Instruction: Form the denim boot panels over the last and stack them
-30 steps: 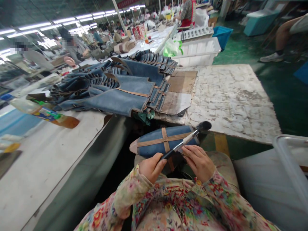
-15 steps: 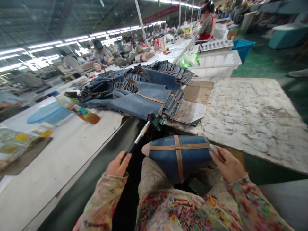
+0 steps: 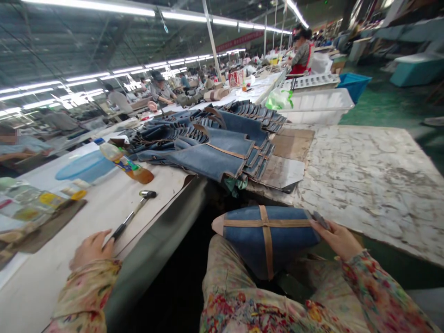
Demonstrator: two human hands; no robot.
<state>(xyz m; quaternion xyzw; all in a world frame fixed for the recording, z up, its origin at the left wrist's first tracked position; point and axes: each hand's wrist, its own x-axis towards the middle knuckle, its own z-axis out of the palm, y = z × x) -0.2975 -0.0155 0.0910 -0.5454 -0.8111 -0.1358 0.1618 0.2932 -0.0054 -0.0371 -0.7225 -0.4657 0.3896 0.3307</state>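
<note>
A blue denim shoe upper with crossed tan straps, mounted on a last, rests on my knee. My right hand grips its rear end, fingers closed around it. My left hand lies on the white conveyor belt at the left, fingers closed on the dark handle of a small hammer, whose metal head rests on the belt.
A pile of denim uppers fills the belt ahead, beside a tea bottle and a blue lid. A stained white board lies to the right, white bins beyond it. Other people work farther along.
My left hand has swung the hammer from over the shoe leftward and down onto the belt. My right hand has shifted to the rear of the shoe upper.
</note>
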